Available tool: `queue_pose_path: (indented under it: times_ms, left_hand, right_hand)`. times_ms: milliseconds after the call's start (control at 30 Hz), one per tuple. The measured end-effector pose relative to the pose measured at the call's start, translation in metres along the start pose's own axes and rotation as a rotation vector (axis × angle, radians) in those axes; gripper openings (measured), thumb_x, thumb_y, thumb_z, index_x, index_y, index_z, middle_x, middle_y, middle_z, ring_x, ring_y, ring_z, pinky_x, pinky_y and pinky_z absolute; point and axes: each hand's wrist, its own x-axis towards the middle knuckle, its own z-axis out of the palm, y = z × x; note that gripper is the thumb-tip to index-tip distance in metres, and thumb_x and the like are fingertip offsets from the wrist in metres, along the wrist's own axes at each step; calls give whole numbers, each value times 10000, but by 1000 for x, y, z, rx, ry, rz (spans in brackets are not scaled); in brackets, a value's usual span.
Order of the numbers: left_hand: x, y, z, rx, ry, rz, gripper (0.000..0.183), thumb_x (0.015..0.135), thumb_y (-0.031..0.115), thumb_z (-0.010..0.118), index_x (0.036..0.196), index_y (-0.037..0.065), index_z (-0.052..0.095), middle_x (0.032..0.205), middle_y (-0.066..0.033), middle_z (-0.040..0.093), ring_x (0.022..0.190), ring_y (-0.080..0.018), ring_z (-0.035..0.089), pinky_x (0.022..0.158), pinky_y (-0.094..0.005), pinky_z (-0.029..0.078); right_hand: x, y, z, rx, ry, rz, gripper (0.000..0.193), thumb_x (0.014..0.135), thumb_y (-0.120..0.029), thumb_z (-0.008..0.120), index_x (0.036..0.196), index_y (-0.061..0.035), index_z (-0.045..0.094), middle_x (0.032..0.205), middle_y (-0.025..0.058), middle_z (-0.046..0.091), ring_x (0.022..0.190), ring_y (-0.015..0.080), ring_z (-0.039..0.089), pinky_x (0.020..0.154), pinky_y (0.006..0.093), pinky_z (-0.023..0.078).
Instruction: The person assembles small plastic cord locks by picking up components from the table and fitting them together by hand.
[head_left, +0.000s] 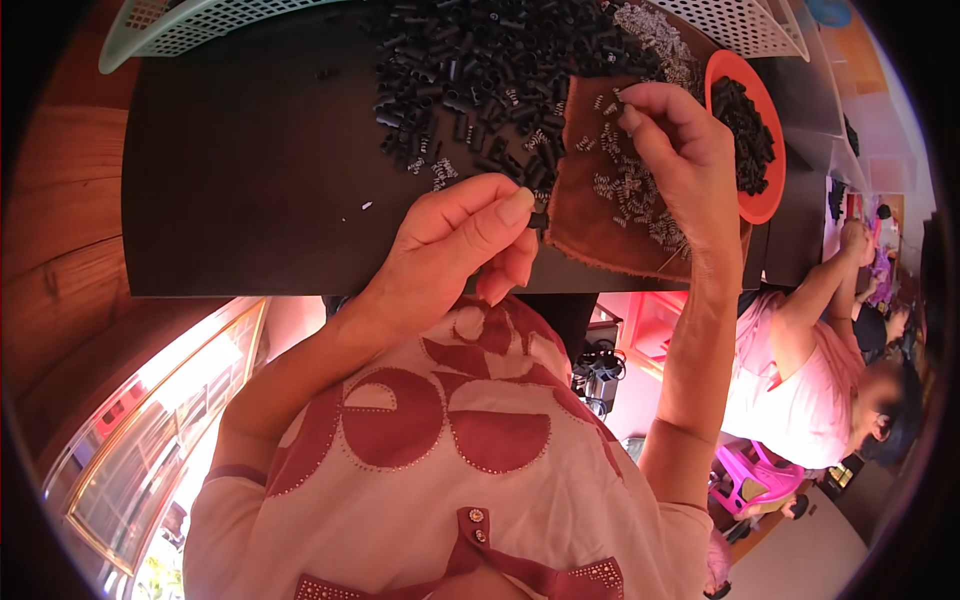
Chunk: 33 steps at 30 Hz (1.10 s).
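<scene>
My left hand [455,245] is closed near the table's front edge, thumb pressed against the fingers. A short black tube [539,221] sticks out from its fingertips. Over a brown cloth [578,222], my right hand [690,140] pinches thumb and forefinger together; whatever is between them is too small to make out. Small metal springs [628,188] lie scattered on the cloth below that hand. Beyond my left hand spreads a big heap of black plastic tubes [450,65], with some loose springs [443,172] among them.
An orange bowl [776,165] of black parts stands right of the cloth. More springs [665,45] are heaped at the far right. A pale green basket [150,40] and a white basket [770,30] edge the dark table [230,200]. Another person [800,370] sits at right.
</scene>
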Motion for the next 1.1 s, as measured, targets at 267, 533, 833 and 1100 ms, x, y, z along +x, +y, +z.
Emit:
queue_pose_path:
  times_ms: [267, 533, 833, 1100]
  left_hand:
    - [0, 1, 1, -29, 4, 11, 258, 1011, 251, 417, 1025, 19, 528, 777, -95, 566, 584, -115, 505, 481, -232, 385]
    - [2, 0, 3, -67, -3, -15, 335, 1011, 335, 419, 894, 40, 528, 714, -35, 559, 578, -84, 482, 516, -217, 375]
    - [0, -1, 1, -71, -16, 18, 326, 1010, 333, 426, 894, 51, 542, 695, -11, 549, 585, -66, 480, 521, -209, 384]
    - [-5, 4, 0, -9, -21, 19, 270, 1015, 279, 420, 982, 33, 527, 743, -35, 556, 582, -78, 483, 528, -208, 389]
  right_hand:
    - [-36, -43, 17, 340, -148, 46, 67, 875, -39, 645, 917, 10, 627, 737, -25, 579, 635, 25, 488, 553, 183, 411]
    - [-54, -48, 40, 356, -62, -93, 46, 840, 13, 649, 884, 16, 637, 708, 44, 573, 603, 102, 501, 520, 215, 379]
    - [-54, -49, 49, 10, -12, -511, 146, 773, 35, 684, 900, 32, 612, 694, 104, 582, 554, 205, 567, 478, 280, 435]
    - [-58, -57, 53, 12, -31, -434, 163, 760, 55, 686, 900, 44, 603, 680, 108, 586, 561, 201, 565, 488, 283, 436]
